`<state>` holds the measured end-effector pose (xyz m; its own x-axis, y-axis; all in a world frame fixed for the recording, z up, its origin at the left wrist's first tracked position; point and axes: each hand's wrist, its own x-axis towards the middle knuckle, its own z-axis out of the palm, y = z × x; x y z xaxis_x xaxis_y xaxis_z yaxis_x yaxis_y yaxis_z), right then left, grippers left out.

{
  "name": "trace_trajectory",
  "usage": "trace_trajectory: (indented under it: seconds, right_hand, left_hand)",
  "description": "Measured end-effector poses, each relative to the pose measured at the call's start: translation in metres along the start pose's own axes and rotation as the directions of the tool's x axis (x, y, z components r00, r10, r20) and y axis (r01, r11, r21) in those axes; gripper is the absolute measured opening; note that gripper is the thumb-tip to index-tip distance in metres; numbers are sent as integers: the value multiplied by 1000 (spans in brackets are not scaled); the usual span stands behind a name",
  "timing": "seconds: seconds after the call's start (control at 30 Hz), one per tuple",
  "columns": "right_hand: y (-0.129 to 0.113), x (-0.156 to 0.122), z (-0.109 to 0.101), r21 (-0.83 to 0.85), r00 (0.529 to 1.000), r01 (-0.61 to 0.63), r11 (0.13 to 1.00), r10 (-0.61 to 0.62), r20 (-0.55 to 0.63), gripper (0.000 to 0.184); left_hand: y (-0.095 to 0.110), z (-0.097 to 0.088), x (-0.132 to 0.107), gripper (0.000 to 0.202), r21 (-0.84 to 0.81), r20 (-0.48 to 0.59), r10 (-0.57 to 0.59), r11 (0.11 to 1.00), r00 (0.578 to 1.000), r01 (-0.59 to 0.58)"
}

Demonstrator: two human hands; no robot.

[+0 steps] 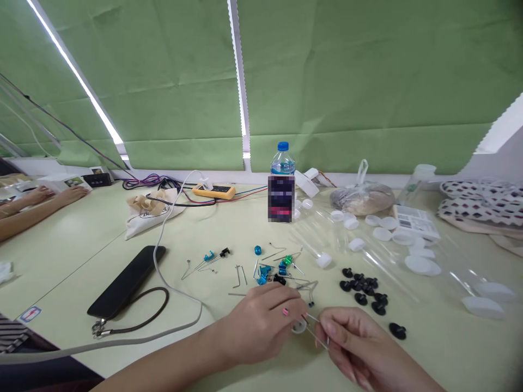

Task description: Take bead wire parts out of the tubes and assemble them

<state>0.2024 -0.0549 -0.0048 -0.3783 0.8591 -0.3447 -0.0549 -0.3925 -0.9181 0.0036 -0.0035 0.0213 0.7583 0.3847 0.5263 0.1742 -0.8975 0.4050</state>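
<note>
My right hand is closed, with thumb and fingers pinching thin metal rods. Across from it, my left hand is closed around the other end of these rods; its fingertips are partly hidden. A small pink piece shows at the left hand's fingers; whether it is held or a nail I cannot tell. Beneath that hand lies a small round translucent piece. Just beyond the hands is a loose pile of bent metal wires with blue clamp-like parts, a green one and a black one.
Black round-based parts lie to the right, near clear tubes and white caps. Behind stand a phone and water bottle. A black case and white cable lie left. Another person's hands are far left.
</note>
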Motion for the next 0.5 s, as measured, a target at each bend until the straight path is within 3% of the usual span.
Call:
trace_trajectory:
  seconds: [0.07,0.13,0.17,0.23,0.27,0.3,0.33,0.37,0.4,0.43,0.47,0.5]
  right_hand:
    - [-1,-3,0,-187,997,46,981,-56,-45,42]
    - [1,-9,-4,-498,951,210,841,-295,-98,38]
    - [2,-13,-6,-659,884,310,685,-464,-66,36]
    - [5,-20,-11,-846,691,461,267,-707,153,33]
    - [6,-24,-12,-860,625,500,102,-730,277,36]
    - [7,-25,-12,-854,591,520,15,-728,347,39]
    - [8,-26,-11,-852,590,522,22,-731,343,41]
    - [7,-25,-9,-851,616,508,133,-747,251,41]
    - [7,-23,-6,-809,663,488,327,-741,101,38]
    - [6,-20,-2,-692,740,447,567,-669,-71,35]
    - [5,-17,1,-491,838,375,786,-514,-183,40]
    - [4,-13,4,-256,926,264,930,-319,-202,52]
  left_hand:
    - [1,1,1,21,-87,4,-94,992,996,94]
    - [1,3,3,21,-217,41,-267,938,963,270]
    - [1,4,4,22,-298,80,-368,878,927,374]
    - [-1,7,5,23,-481,207,-515,687,832,544]
    - [-2,7,6,23,-565,273,-542,578,795,588]
    - [-3,8,7,23,-632,322,-546,485,774,605]
    - [-3,7,7,23,-675,341,-541,429,769,601]
    - [-3,6,7,23,-689,326,-535,430,780,583]
    - [-3,5,7,22,-671,275,-528,494,804,554]
    - [-3,3,7,21,-617,192,-498,609,846,499]
    - [-2,1,6,19,-524,96,-426,747,900,410]
    - [-2,-1,5,18,-399,7,-313,870,950,289]
